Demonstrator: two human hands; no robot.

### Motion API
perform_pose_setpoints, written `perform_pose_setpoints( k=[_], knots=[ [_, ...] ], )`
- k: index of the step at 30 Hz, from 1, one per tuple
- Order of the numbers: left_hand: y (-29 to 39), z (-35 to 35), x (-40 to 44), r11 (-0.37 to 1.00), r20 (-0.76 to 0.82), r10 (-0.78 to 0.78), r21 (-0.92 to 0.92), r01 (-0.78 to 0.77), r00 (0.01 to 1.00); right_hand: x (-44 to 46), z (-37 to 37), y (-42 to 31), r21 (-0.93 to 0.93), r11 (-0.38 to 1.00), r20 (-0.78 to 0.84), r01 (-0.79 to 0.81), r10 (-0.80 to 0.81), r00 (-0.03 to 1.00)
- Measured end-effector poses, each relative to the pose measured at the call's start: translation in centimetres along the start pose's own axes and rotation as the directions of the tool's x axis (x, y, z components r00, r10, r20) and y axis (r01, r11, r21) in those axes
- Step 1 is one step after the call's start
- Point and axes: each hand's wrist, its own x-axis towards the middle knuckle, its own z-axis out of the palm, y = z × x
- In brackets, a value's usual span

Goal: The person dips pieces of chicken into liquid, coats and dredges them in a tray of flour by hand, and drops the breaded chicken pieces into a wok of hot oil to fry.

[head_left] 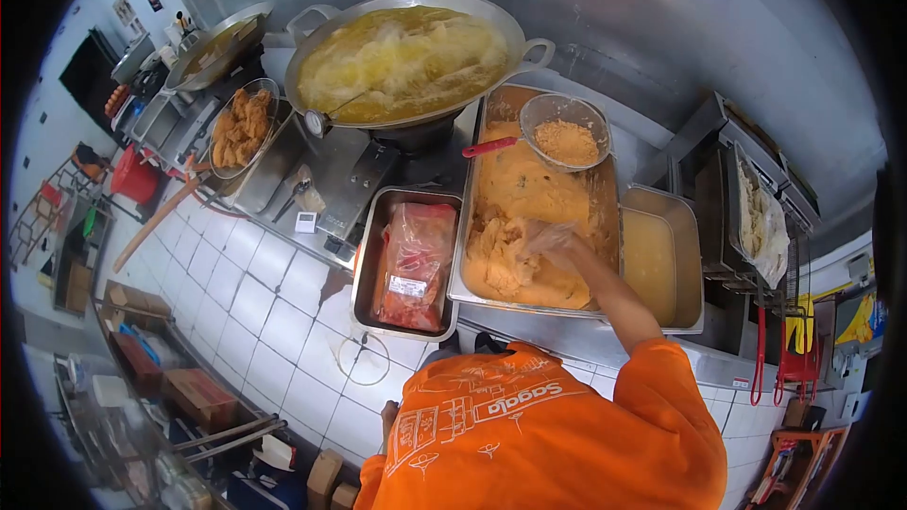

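My right hand (550,239), pale with coating and slightly blurred, is low over the large metal tray (457,276) of orange-brown breading. Its fingers are against a heap of coated pieces (502,250) at the tray's near left; their grip is unclear. A sieve with a red handle (491,147) rests over the tray's far part, with crumbs (565,141) in it. My left hand (389,413) hangs low beside the orange shirt, mostly hidden, its fingers not clear. Left of the breading, a smaller metal tray (360,288) holds a plastic bag of raw meat (416,260).
A wide wok (510,19) of bubbling oil stands behind the trays, a thermometer (316,122) at its edge. Fried pieces (243,129) fill a strainer at left, its wooden handle jutting out. A container of yellowish liquid (694,288) and fryer baskets (801,255) are at right.
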Motion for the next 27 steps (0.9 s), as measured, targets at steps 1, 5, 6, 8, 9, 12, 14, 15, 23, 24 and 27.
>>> perform_pose_setpoints(
  k=[1, 5, 6, 8, 9, 12, 14, 15, 23, 24, 27],
  knots=[
    [0.0, 0.0, -0.2, 0.999, -0.006, 0.028, 0.021, -0.028, 1.0, 1.4, 0.9, 0.7, -0.045, 0.999, -0.014, 0.015, -0.016, 1.0],
    [-1.0, 0.7, -0.4, 0.984, -0.008, 0.153, 0.097, -0.151, 0.988, 1.7, 2.2, 0.8, -0.172, 0.983, 0.075, 0.059, -0.047, 0.996],
    [-1.3, 1.0, -0.5, 0.997, -0.01, 0.076, 0.027, -0.076, 0.997, 1.2, 2.4, 0.4, -0.208, 0.976, 0.109, 0.066, -0.044, 0.993],
    [-2.0, 1.4, -1.1, 0.995, 0.003, -0.015, -0.098, 0.016, 1.0, 0.4, 2.9, -0.7, -0.299, 0.953, 0.166, 0.053, -0.002, 0.986],
    [-2.0, 1.8, -1.0, 0.989, 0.005, -0.049, -0.138, 0.049, 0.999, 0.2, 3.4, -1.3, -0.382, 0.924, 0.167, 0.029, 0.038, 0.985],
    [-2.0, 1.8, -2.3, 0.956, 0.032, -0.1, -0.273, 0.105, 0.994, 1.0, 5.4, 0.3, -0.612, 0.787, 0.14, 0.079, 0.01, 0.99],
    [-2.3, 2.2, -3.0, 0.922, 0.049, -0.131, -0.361, 0.14, 0.99, 3.4, 6.8, 5.5, -0.573, 0.793, 0.166, 0.208, -0.136, 0.977],
    [-2.8, 2.6, -3.1, 0.899, 0.058, -0.139, -0.41, 0.151, 0.989, 3.4, 6.8, 6.0, -0.48, 0.846, 0.153, 0.231, -0.179, 0.972],
    [-3.7, 5.0, -5.1, 0.622, 0.139, -0.119, -0.761, 0.183, 0.983, -8.1, -1.5, -0.1, -0.235, 0.956, -0.255, 0.173, -0.233, 0.938],
    [-4.2, 5.4, -5.3, 0.649, 0.137, -0.154, -0.732, 0.204, 0.979, -8.9, -2.4, -0.2, -0.197, 0.966, -0.279, 0.169, -0.22, 0.935],
    [-5.0, 5.8, -6.0, 0.668, 0.133, -0.204, -0.705, 0.237, 0.97, -9.6, -4.9, -0.3, 0.014, 0.984, -0.314, 0.177, -0.163, 0.935]
  ],
)
